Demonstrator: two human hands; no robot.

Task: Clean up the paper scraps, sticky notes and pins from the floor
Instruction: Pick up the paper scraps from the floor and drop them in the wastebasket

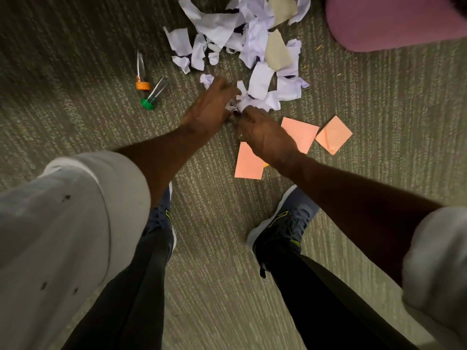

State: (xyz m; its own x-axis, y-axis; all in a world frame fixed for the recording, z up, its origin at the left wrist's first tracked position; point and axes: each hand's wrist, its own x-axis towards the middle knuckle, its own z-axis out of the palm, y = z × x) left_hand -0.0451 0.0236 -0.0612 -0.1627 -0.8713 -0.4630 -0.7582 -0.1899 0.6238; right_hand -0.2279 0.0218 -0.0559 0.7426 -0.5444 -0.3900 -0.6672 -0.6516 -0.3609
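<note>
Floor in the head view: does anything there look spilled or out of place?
Yes. Torn white paper scraps lie strewn in a loose heap on the carpet. Three orange sticky notes lie scattered beside it, and two capped clear tubes lie tipped on their sides to its left.

The left hand (209, 107) has blurry fingers, so its hold on the paper scraps (252, 39) is unclear. The right hand (265, 133) hides its fingertips and parts of two sticky notes (249, 164). Past both hands, the scraps and a pink thing (391, 21) run off the top edge.
</note>
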